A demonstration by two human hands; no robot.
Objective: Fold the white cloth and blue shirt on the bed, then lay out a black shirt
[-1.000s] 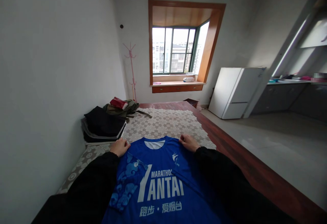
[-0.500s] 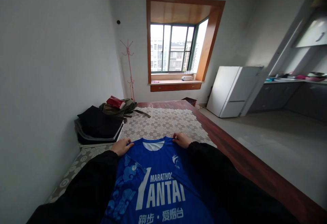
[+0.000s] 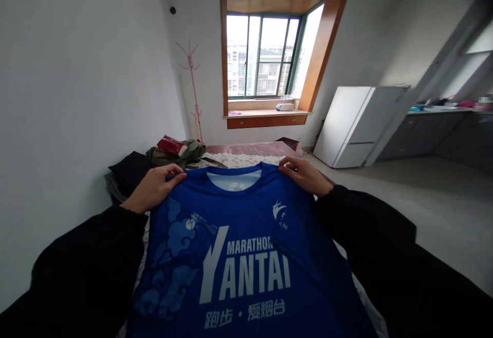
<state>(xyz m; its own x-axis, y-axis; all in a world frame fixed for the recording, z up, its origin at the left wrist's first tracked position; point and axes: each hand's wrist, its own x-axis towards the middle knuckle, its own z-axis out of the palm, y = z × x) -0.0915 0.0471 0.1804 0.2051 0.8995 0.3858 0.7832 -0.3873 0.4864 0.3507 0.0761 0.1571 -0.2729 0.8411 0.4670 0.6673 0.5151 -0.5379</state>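
Observation:
A blue T-shirt (image 3: 242, 214) with white "MARATHON YANTAI" lettering faces me, its neckline at the far side. My left hand (image 3: 157, 184) pinches it at the left shoulder, thumb and fingers closed on the fabric. At the other shoulder my right hand (image 3: 304, 173) grips the cloth the same way. Between the hands the shirt is stretched, showing the white inside of the collar. Its lower part runs out of view at the bottom. Under it, most of the patterned tablecloth (image 3: 239, 160) is hidden.
Dark folded clothes (image 3: 129, 173) lie by the left wall, beside an olive backpack (image 3: 188, 154) with a red packet (image 3: 172, 145) on top. Beyond stand a pink coat rack (image 3: 193, 86) and a window. A white fridge (image 3: 348, 122) is on the right.
Both hands have lifted the shirt's shoulders up toward me and moved farther apart. The shirt now looks larger and covers more of the tablecloth. My view has tilted down slightly.

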